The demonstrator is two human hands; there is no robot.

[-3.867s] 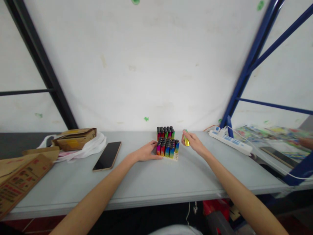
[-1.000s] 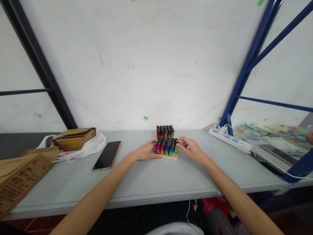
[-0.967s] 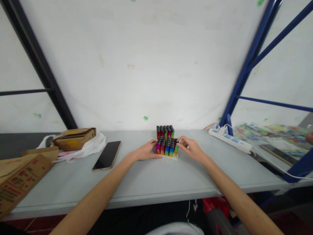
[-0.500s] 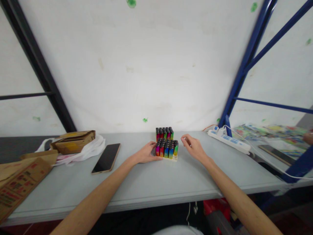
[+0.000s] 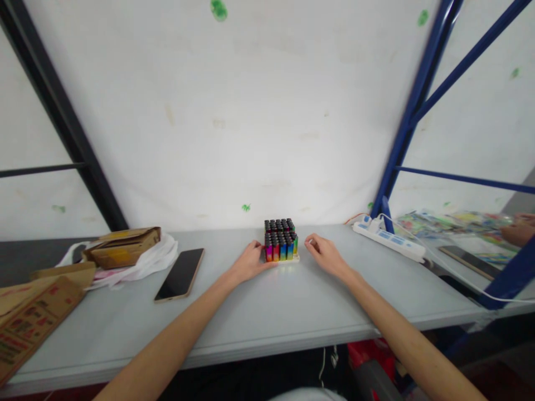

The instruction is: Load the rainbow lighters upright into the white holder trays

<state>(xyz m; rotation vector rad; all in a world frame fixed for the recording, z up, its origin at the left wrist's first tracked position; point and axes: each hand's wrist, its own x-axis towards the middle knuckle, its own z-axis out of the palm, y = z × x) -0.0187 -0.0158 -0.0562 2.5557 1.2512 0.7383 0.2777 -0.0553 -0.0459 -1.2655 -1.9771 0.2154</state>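
A front block of rainbow-coloured lighters with black tops [image 5: 282,249] stands upright in a pale tray [image 5: 296,259] on the grey table. Right behind it is another block of similar lighters [image 5: 280,224], mostly hidden by the front one. My left hand [image 5: 252,262] rests at the left side of the front block, thumb in front and fingers behind, gripping it. To the right of the lighters, my right hand [image 5: 326,253] hovers just over the table, its fingers curled together; anything between them is too small to make out.
A phone [image 5: 179,274] lies left of my left arm. Beyond it are an opened carton [image 5: 123,248] on a white plastic bag [image 5: 161,257] and a cardboard box [image 5: 42,317]. At right are a power strip [image 5: 390,240], a blue frame post [image 5: 407,131] and another person's hand [image 5: 518,231].
The front block has moved back with my left hand, close against the rear block. My right hand has shifted slightly left in view. The other person's hand shows more.
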